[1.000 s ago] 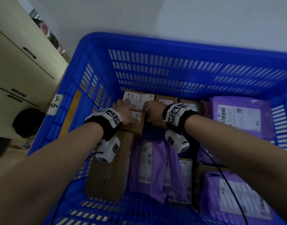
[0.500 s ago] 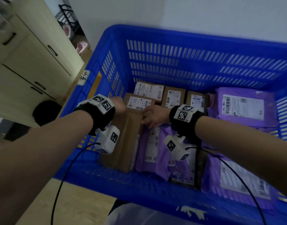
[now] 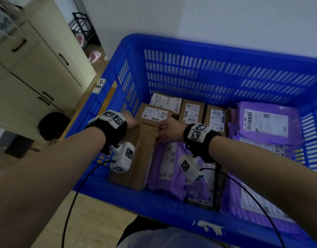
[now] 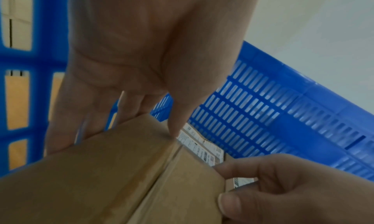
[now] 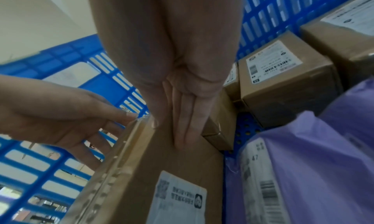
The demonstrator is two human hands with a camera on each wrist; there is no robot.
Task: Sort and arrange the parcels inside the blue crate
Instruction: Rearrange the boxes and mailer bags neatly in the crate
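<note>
Your left hand (image 3: 130,119) lays straight, spread fingers against the left face of the one long cardboard box (image 3: 136,158), which stands on edge by the blue crate's (image 3: 208,51) left wall. Your right hand (image 3: 169,130) clasps its far corner. Beyond sit four small boxes (image 3: 191,110); rightward lie at least three purple mailers (image 3: 265,122).

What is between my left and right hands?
The far end of the long cardboard box: your left hand touches its left side, your right hand its right. The head view shows it.

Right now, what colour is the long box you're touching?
Brown box, clearest in the head view.
</note>
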